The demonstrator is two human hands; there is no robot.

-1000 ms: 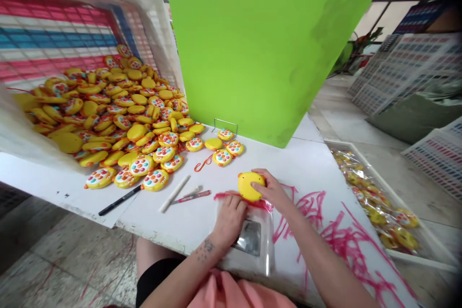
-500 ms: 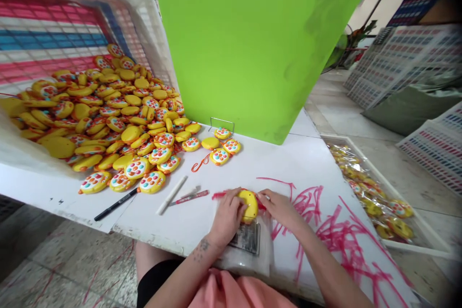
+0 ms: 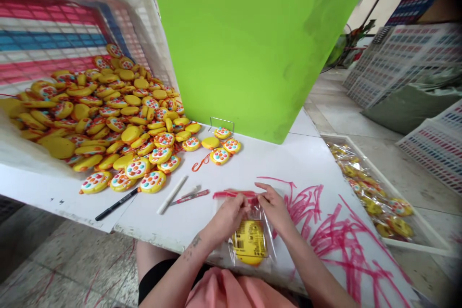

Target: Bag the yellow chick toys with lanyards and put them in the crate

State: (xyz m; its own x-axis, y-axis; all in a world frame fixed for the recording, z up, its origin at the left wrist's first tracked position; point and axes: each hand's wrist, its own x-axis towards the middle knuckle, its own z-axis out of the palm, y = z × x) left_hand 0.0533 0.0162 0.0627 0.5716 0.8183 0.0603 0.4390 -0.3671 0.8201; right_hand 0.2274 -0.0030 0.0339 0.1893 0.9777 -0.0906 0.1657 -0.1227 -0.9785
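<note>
A yellow round toy (image 3: 250,256) lies inside a clear plastic bag (image 3: 270,245) with black print and a barcode, near the table's front edge. My left hand (image 3: 231,214) pinches the bag's upper left part. On the right, my right hand (image 3: 275,206) pinches the top of the bag near its opening, its index finger stretched out. A red strip (image 3: 231,193) lies along the bag's top edge, partly behind my fingers. Left of my hands are a red patterned pen (image 3: 195,196), a white pen (image 3: 173,195) and a black marker (image 3: 117,204).
A large heap of yellow toys with coloured dots (image 3: 119,115) spills from a lined basket (image 3: 159,33). Several more toys (image 3: 220,156) lie before a tall green board (image 3: 252,48). Bagged toys fill a white tray (image 3: 429,240) at right. Pink scribbles mark the tabletop (image 3: 288,163).
The yellow toy was in my left hand above the bag; now it sits inside the bag. Both hands have moved to the bag's top.
</note>
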